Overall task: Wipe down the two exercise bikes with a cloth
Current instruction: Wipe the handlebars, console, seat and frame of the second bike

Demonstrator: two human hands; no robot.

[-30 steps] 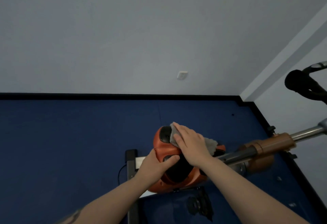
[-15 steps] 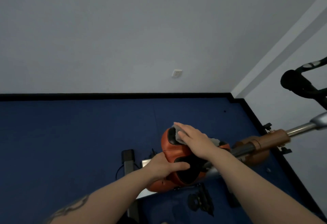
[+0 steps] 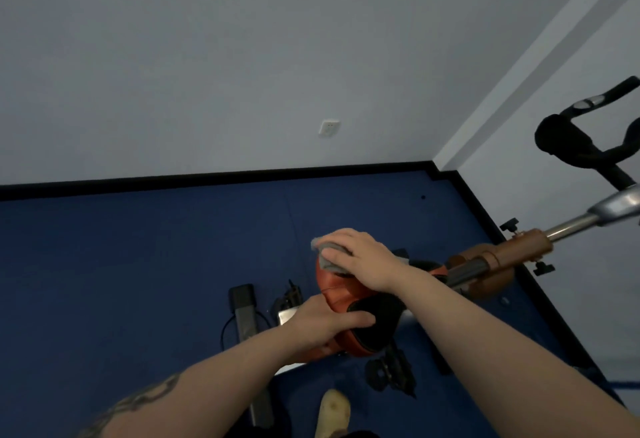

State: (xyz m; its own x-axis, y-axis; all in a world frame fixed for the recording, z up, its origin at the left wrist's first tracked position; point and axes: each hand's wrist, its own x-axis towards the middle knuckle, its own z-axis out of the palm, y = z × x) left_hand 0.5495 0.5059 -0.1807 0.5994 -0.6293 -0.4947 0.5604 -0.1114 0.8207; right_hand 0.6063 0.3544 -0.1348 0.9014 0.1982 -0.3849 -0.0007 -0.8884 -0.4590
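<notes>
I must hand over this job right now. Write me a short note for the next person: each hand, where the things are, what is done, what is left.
Right hand: presses the grey cloth onto the far end of the orange saddle, fingers curled over the cloth.
Left hand: grips the near side of the saddle, thumb on its black pad, steadying it.
Things: the bike's seat post and black handlebars lie to the right; pedal below the saddle.
Done: cannot tell from this view.
Left: finish the saddle, check post, handlebars and pedals. Only one bike is in view; the second also needs wiping.
</notes>
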